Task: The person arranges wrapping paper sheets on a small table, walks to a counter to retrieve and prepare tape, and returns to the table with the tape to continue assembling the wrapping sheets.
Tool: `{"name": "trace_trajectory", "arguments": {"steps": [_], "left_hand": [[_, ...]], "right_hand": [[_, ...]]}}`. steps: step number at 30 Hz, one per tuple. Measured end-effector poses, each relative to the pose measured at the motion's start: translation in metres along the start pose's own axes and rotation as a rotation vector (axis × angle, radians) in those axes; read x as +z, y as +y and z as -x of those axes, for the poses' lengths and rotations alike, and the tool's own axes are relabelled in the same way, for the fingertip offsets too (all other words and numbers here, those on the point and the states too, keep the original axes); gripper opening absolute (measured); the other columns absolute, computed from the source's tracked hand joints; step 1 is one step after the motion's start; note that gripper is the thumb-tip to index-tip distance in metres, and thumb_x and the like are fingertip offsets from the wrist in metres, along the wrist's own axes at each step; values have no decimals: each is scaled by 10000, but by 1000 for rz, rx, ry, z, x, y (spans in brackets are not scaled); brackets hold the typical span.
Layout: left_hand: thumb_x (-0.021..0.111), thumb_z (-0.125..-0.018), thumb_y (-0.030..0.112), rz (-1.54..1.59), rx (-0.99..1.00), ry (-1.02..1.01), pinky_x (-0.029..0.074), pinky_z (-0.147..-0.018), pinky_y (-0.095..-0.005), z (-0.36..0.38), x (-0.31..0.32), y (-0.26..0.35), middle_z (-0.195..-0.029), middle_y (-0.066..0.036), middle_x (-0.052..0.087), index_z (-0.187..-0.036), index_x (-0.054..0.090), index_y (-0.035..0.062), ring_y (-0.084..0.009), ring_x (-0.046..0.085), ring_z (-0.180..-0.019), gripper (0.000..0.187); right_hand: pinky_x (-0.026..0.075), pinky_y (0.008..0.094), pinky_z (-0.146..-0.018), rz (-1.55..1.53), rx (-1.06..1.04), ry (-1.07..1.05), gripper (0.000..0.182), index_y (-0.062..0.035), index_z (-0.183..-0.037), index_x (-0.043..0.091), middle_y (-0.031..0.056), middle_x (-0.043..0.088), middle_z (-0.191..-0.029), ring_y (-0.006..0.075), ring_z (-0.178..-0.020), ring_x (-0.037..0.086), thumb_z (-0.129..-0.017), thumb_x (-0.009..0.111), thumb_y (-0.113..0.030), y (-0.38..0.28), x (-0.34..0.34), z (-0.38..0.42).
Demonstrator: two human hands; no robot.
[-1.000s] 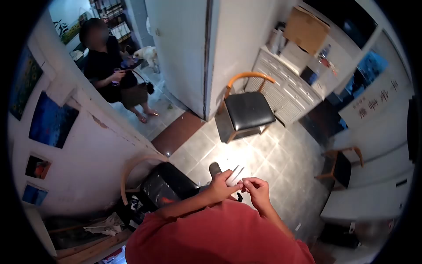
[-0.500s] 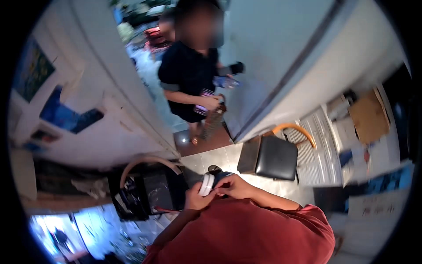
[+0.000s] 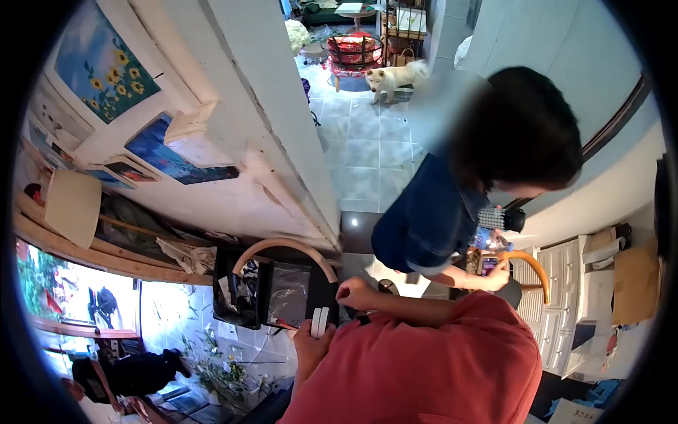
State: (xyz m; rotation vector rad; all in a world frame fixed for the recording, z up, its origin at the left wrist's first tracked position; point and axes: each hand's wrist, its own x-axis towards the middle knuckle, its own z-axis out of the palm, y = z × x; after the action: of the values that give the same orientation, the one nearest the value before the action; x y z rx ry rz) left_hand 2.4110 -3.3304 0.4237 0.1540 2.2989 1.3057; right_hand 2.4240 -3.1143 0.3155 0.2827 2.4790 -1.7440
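My left hand (image 3: 312, 346) is wrapped round a small white slab-like object (image 3: 320, 322) with a dark line down its middle. Its exact kind is not clear. My right hand (image 3: 358, 294) hovers just above and to the right of it, apart from the white object, with fingers curled in. Whether anything small sits inside those fingers is hidden. Beyond both hands stands a chair with a curved wooden back (image 3: 286, 244), and a clear plastic wrapper (image 3: 288, 293) lies on its dark seat.
Close on my right, a person in a dark blue top (image 3: 417, 219) leans past, holding a bottle and a phone (image 3: 487, 266). A white dog (image 3: 395, 76) stands beyond the doorway. White drawers (image 3: 561, 283) line the right; flower stems (image 3: 215, 367) lie at lower left.
The other person has come through the doorway to my right side. My hands have moved apart, the right one leaving the white object. My view has turned, and the dog now shows.
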Motion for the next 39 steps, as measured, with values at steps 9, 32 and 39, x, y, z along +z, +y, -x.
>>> {"name": "trace_trajectory", "arguments": {"steps": [9, 32, 39], "left_hand": [[830, -776, 200, -65, 38, -153, 540, -621, -359, -37, -43, -1, -777, -126, 714, -927, 688, -15, -196, 691, -697, 298], [790, -826, 235, -161, 81, -373, 520, -651, -352, -272, 123, 118, -778, -93, 702, -971, 696, 3, -160, 647, -690, 289], [783, -850, 207, -78, 8, -437, 492, -584, -313, -384, 246, 272, -740, -55, 665, -963, 666, 4, -121, 588, -617, 261]], "right_hand": [[565, 460, -818, 210, 355, 378, 138, -67, -836, 757, 187, 729, -891, 363, -892, 712, -790, 651, -142, 103, 19, -51], [549, 322, -483, -517, 998, 1145, 137, 45, -901, 679, 149, 689, -732, 216, -621, 697, -772, 668, 89, 381, -229, -70], [580, 364, -762, 181, 879, 862, 128, -61, -844, 773, 135, 759, -877, 249, -810, 741, -729, 727, -96, 364, -378, -105]]}}
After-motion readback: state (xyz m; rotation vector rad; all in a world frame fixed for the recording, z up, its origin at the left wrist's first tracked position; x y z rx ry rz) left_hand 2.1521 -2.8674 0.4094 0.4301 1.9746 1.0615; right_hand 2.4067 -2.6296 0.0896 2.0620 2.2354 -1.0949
